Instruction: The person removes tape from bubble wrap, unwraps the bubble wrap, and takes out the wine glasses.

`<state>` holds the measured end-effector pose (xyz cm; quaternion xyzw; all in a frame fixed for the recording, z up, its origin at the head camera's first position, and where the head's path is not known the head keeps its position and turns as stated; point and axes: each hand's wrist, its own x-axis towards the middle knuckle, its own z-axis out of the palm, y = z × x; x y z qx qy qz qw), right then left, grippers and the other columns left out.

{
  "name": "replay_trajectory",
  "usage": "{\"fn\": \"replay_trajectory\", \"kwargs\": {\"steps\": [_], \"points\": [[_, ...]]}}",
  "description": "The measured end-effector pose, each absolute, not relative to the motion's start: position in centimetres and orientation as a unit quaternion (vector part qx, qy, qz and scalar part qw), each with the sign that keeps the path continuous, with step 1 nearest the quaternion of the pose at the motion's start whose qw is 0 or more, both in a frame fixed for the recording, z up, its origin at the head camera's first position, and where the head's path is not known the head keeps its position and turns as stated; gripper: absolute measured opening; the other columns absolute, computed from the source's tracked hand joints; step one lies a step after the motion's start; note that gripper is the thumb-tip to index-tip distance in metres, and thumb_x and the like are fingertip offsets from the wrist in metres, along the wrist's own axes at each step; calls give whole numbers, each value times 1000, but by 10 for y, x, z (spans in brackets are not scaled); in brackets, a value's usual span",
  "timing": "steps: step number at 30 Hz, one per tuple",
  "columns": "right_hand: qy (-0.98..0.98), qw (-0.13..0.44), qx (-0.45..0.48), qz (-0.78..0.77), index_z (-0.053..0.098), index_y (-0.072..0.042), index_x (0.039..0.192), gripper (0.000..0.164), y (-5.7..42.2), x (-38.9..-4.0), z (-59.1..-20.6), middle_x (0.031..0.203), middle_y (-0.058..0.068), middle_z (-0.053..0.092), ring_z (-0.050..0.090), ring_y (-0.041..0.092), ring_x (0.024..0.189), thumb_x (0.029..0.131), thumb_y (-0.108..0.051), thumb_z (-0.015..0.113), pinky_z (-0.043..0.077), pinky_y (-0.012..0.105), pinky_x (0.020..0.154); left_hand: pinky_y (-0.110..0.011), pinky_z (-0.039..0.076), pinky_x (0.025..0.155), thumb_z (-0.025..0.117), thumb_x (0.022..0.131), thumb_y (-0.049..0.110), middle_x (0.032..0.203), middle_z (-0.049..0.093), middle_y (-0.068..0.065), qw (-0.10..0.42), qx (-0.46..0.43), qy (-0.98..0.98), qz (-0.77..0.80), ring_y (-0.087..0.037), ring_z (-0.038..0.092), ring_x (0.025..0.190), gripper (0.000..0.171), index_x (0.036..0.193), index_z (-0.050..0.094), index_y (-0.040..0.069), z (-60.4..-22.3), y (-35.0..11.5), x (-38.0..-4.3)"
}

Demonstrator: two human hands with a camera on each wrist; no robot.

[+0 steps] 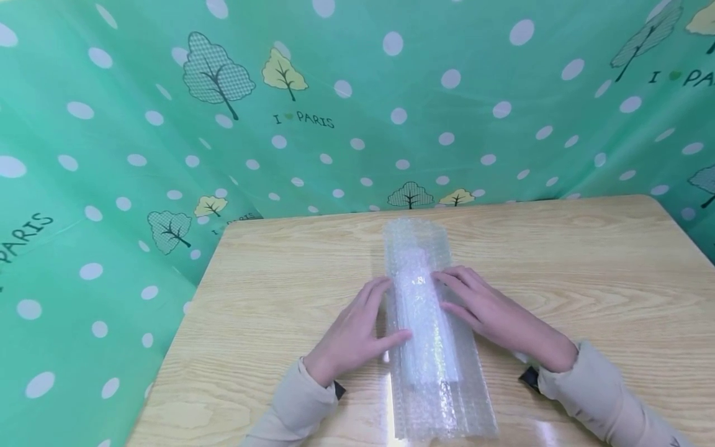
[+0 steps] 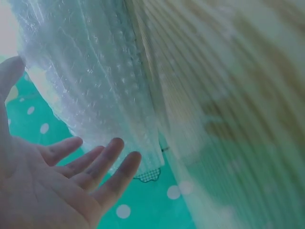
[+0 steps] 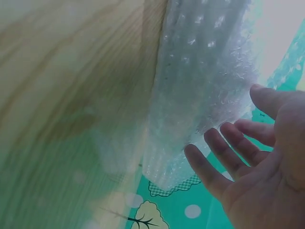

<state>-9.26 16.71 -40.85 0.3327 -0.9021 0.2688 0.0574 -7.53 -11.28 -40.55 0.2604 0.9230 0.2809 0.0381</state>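
A long bundle of clear bubble wrap (image 1: 447,410) lies lengthwise on the wooden table, running away from me in the head view. Through its layers shows a pale, whitish oblong thing (image 1: 427,323); its kind is hidden by the wrap. On the bundle's left side rests my left hand (image 1: 357,329), thumb over the top and fingers at the edge. From the other side my right hand (image 1: 494,310) touches the top with its fingertips. Both wrist views show the fingers of the left hand (image 2: 71,186) and right hand (image 3: 267,171) spread and fairly straight beside the plastic.
The light wooden table (image 1: 586,267) extends on both sides of the bundle. Behind it and to the left hangs a green cloth (image 1: 346,56) with white dots and printed trees. A dark strap end (image 1: 529,377) shows by the right sleeve.
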Motion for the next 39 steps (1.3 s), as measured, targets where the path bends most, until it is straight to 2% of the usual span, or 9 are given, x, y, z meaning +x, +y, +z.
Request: {"fn": "replay_trajectory", "kwargs": {"steps": [7, 15, 25, 39], "points": [[-903, 28, 318, 288, 37, -20, 153, 53, 166, -91, -408, 146, 1, 41, 48, 16, 128, 104, -30, 53, 52, 40, 102, -45, 32, 119, 48, 90, 73, 163, 23, -2, 49, 263, 919, 290, -21, 28, 148, 93, 158, 21, 15, -406, -112, -75], [-898, 26, 324, 296, 39, -20, 151, 53, 164, -94, -406, 144, 2, 41, 46, 18, 128, 101, -25, 56, 51, 43, 102, -42, 33, 119, 50, 89, 73, 162, 25, 0, 61, 256, 914, 309, -17, 28, 148, 93, 158, 22, 18, -408, -110, -74], [-900, 28, 321, 295, 44, -14, 143, 48, 161, -96, -404, 141, 3, 44, 49, 17, 124, 98, -22, 59, 52, 40, 102, -43, 33, 119, 49, 90, 72, 162, 25, 1, 69, 258, 913, 307, -18, 28, 148, 91, 158, 20, 19, -407, -110, -75], [-899, 48, 328, 287, 48, -8, 133, 40, 160, -96, -404, 125, 3, 51, 50, 14, 114, 96, -19, 61, 53, 38, 97, -48, 29, 120, 49, 91, 71, 165, 17, 4, 86, 260, 908, 316, -18, 21, 151, 89, 159, 15, 25, -406, -112, -75]]}}
